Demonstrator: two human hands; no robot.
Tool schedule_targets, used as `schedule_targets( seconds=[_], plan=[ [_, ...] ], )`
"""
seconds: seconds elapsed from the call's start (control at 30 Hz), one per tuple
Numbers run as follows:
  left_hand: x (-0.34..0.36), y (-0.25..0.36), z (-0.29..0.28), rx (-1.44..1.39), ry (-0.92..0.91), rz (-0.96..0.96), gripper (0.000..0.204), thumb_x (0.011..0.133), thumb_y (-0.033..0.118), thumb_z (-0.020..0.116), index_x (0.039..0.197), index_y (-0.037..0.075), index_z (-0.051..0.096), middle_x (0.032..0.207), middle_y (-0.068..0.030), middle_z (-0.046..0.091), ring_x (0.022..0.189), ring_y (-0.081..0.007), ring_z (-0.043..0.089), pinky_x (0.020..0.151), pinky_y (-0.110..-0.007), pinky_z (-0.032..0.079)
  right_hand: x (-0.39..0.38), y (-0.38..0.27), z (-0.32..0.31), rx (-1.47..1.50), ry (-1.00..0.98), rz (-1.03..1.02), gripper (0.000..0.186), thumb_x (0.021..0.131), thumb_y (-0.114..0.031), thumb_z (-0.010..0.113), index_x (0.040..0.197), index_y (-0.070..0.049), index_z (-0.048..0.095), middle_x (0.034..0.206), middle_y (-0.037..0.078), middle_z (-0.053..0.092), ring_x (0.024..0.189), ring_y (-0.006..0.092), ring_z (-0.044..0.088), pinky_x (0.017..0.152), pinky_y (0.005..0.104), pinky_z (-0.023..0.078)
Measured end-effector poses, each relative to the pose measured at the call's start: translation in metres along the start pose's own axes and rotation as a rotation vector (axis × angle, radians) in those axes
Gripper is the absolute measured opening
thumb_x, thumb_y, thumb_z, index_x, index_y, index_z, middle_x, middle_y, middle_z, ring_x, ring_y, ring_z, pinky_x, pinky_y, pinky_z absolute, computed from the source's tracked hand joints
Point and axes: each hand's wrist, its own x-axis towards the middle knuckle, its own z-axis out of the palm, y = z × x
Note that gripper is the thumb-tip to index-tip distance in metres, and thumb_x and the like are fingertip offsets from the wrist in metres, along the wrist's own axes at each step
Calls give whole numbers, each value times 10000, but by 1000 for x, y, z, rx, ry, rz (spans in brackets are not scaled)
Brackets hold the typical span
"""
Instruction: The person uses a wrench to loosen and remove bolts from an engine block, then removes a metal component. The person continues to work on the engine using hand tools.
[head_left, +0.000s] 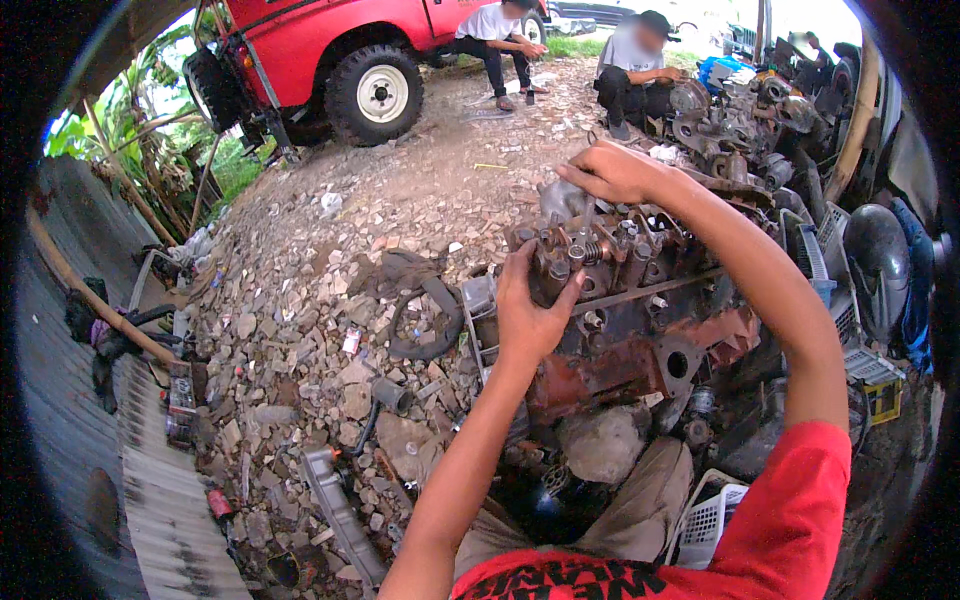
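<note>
A rusty engine (620, 340) with a dark cylinder head stands before me, its valve springs and rocker shaft assembly (590, 252) exposed on top. My left hand (533, 312) is closed round the near left end of that assembly, the thumb on the near side and the fingers partly hidden behind dark round parts. Across the far side reaches my right hand (617, 172), its fingers stretched out over a grey metal housing (562, 203) at the engine's far left corner. Its fingertips are at the housing; firm contact cannot be made out.
Rubble covers the ground, with a black hose (440, 320) and a long metal cover (340, 510) on it. A large stone (603, 443) lies by the engine's near side. Right are plastic crates (712, 525) and piled engine parts (735, 135). Two people sit beyond, near a red vehicle (330, 40).
</note>
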Motion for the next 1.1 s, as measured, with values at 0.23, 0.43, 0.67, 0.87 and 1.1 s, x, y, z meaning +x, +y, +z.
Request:
schedule_targets(
  seconds=[0.23, 0.43, 0.67, 0.87, 1.1],
  plan=[
    [-1, -5, 2, -79, 2, -19, 647, 760, 281, 835, 1245, -39, 550, 1148, -232, 608, 1077, -394, 600, 952, -456, 468, 16, -3, 43, 164, 316, 474, 543, 927, -453, 607, 815, 73, 691, 833, 319, 663, 861, 431, 675, 810, 499, 522],
    [2, -2, -2, -43, 5, -19, 671, 768, 290, 834, 1264, -55, 541, 1163, -236, 605, 1102, -388, 591, 971, -452, 460, 55, -2, 52, 299, 189, 687, 541, 923, -468, 620, 847, 59, 709, 800, 217, 699, 766, 264, 692, 756, 409, 534],
    [2, -10, 3, -77, -26, -38, 714, 711, 243, 869, 1269, -60, 541, 1181, -241, 594, 1113, -386, 594, 968, -441, 475, 104, -30, 89, 1247, 202, 627, 555, 1056, -472, 380, 1103, 37, 595, 676, 87, 561, 526, 200, 535, 468, 375, 443],
    [1, 0, -1, -63, -15, -27, 690, 717, 223, 864, 1257, -67, 547, 1183, -228, 597, 1105, -377, 600, 973, -437, 475, 76, -89, 49, 1300, -57, 556, 621, 1051, -534, 363, 1249, 30, 531, 768, 32, 506, 553, 99, 420, 470, 281, 384],
    [1, -11, 1, -70, 10, 11, 697, 717, 218, 866, 1266, -65, 542, 1207, -238, 594, 1114, -381, 597, 981, -437, 471, 69, -97, 35, 983, -344, 577, 450, 1035, -391, 522, 1028, 49, 617, 707, 41, 537, 479, 109, 398, 436, 284, 376]
  ],
)
